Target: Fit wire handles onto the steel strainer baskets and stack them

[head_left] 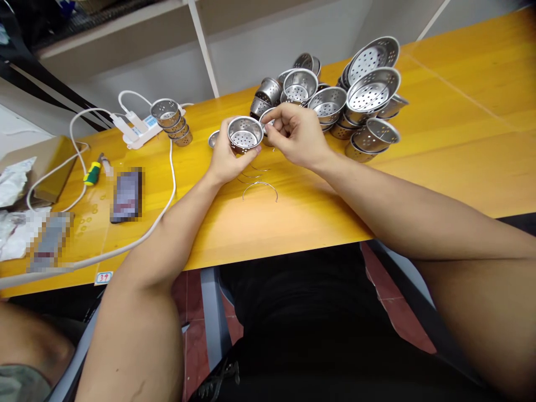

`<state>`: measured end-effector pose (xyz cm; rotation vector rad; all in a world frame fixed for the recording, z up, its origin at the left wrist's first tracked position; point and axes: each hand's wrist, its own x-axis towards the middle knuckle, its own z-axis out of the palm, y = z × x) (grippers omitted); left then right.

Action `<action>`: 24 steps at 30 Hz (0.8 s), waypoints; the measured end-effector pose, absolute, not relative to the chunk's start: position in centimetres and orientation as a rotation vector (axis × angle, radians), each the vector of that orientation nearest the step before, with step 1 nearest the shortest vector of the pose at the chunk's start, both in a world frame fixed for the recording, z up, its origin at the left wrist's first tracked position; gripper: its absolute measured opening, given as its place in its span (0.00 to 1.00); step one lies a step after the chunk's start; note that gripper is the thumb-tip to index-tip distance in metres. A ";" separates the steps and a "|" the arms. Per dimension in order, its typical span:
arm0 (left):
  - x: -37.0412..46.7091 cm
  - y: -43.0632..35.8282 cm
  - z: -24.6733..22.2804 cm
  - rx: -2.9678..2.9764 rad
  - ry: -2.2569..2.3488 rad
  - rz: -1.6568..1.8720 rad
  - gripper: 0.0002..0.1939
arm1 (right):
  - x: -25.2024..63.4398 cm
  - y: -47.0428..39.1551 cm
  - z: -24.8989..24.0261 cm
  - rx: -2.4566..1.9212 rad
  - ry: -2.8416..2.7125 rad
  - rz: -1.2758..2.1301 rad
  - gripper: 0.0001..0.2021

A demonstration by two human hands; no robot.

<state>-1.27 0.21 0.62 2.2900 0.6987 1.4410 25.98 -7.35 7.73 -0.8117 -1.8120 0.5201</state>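
On the yellow table, cup stacks are crowding behind the right hand; thin curved wires are lying nearer. Above it, the left hand is gripping a round, perforated metal cup; the right is bending its fingers beside the rim, whether holding anything I cannot tell.

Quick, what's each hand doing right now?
Left hand: closed, holding a metal cup.
Right hand: pinched closed beside the cup; whether it holds anything can't be told.
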 end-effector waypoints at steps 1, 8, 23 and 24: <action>-1.1 0.0 0.6 2.296 0.694 1.424 0.57 | 25.8 -7.5 7.9 -0.828 -1.810 0.505 0.34; -0.3 -0.6 0.7 2.326 0.628 1.381 0.59 | 25.3 -7.6 8.0 -0.880 -1.776 0.451 0.26; -0.5 0.1 0.1 2.332 0.588 1.340 0.68 | 25.0 -7.8 7.9 -0.931 -1.759 0.436 0.19; -0.4 0.1 0.2 2.333 0.584 1.334 0.68 | 25.0 -7.8 7.9 -0.932 -1.763 0.438 0.19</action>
